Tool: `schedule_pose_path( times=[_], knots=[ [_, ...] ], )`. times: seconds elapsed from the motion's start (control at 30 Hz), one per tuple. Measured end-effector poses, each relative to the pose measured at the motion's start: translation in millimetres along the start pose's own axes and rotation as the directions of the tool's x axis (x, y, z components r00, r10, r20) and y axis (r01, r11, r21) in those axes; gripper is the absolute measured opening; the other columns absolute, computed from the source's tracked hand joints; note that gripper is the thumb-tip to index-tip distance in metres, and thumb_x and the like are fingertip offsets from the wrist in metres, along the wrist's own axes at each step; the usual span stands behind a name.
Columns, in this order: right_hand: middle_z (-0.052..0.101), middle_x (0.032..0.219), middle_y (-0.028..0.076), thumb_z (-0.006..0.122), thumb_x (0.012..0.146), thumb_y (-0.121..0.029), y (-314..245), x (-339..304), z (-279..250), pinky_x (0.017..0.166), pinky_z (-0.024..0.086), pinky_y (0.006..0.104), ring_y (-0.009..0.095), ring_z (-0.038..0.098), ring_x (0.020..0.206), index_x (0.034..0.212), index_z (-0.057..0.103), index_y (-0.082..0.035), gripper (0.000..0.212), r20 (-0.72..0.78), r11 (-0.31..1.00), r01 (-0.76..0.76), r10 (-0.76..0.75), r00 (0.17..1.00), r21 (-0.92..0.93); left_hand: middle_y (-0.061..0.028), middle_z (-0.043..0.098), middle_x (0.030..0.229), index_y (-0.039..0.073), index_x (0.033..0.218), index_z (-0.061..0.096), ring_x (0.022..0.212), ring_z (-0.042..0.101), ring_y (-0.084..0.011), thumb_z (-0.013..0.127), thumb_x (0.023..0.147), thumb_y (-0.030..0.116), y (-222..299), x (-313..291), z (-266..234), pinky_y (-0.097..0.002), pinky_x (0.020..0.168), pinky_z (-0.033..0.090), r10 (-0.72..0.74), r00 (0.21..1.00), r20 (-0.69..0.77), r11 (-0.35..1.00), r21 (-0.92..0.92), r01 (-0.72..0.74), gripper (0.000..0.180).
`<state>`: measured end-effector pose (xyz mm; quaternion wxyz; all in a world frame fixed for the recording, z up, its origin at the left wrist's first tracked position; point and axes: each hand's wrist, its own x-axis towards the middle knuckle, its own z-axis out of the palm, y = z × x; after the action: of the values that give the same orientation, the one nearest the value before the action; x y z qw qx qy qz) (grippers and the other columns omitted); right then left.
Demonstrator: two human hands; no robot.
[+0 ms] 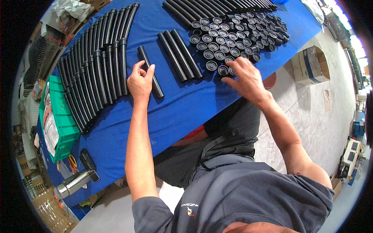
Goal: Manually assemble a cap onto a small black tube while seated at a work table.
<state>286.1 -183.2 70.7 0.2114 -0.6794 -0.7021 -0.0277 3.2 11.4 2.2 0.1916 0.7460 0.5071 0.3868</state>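
My left hand (140, 81) is over a single black plastic tube (157, 86) lying on the blue cloth, its thumb and index finger on either side of the tube. At the near edge of a spread of round black end caps (213, 46), my right hand (248, 79) has its thumb and fingers apart around a cap (232, 71), which is partly hidden by the fingers. Three more black tubes (179, 55) lie side by side between the single tube and the caps.
Rows of black tubes with wider ends (103, 73) cover the table's left side. More tubes (217, 7) lie at the far edge. A green crate (66, 128), a metal flask (75, 182) and yellow-handled scissors (72, 162) are at left. A cardboard box (309, 66) stands on the floor at right.
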Motion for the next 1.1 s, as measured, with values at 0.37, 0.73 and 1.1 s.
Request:
schedule_pose_path(
  times=[0.37, 0.73, 1.1],
  knots=[
    [0.056, 0.083, 0.010, 0.074, 0.078, -0.015, 14, -31, -13, 0.068, 0.050, 0.0391, 0.029, 0.059, 0.079, 0.094, 0.059, -0.007, 0.023, -0.153, 0.999, -0.050, 0.053, 0.987, 0.022, -0.0041, 0.059, 0.061, 0.002, 0.109, 0.068, 0.056, 0.056, -0.0122, 0.076, 0.082, 0.031, 6, 0, -2, -0.0307, 0.057, 0.047, -0.018, 1.000, 0.017, 1.000, 0.008, 0.018, 0.040],
    [0.057, 0.079, 0.009, 0.072, 0.081, -0.015, 8, -46, -4, 0.063, 0.049, 0.0379, 0.028, 0.059, 0.075, 0.083, 0.057, -0.006, 0.018, -0.109, 0.994, -0.068, 0.078, 0.991, 0.091, -0.0011, 0.053, 0.061, 0.002, 0.109, 0.068, 0.057, 0.048, -0.0105, 0.074, 0.084, 0.028, 12, -2, -7, -0.0284, 0.057, 0.042, -0.025, 0.999, 0.041, 1.000, 0.007, 0.025, 0.036],
    [0.061, 0.085, 0.012, 0.068, 0.082, -0.013, 67, -39, -17, 0.068, 0.051, 0.0400, 0.031, 0.061, 0.078, 0.090, 0.060, -0.005, 0.014, -0.393, 0.982, -0.174, 0.188, 0.900, 0.070, -0.0022, 0.054, 0.057, 0.002, 0.108, 0.067, 0.051, 0.050, -0.0121, 0.076, 0.083, 0.025, 7, -3, -3, -0.0303, 0.053, 0.042, 0.023, 1.000, 0.002, 1.000, 0.001, -0.023, 0.035]
  ],
)
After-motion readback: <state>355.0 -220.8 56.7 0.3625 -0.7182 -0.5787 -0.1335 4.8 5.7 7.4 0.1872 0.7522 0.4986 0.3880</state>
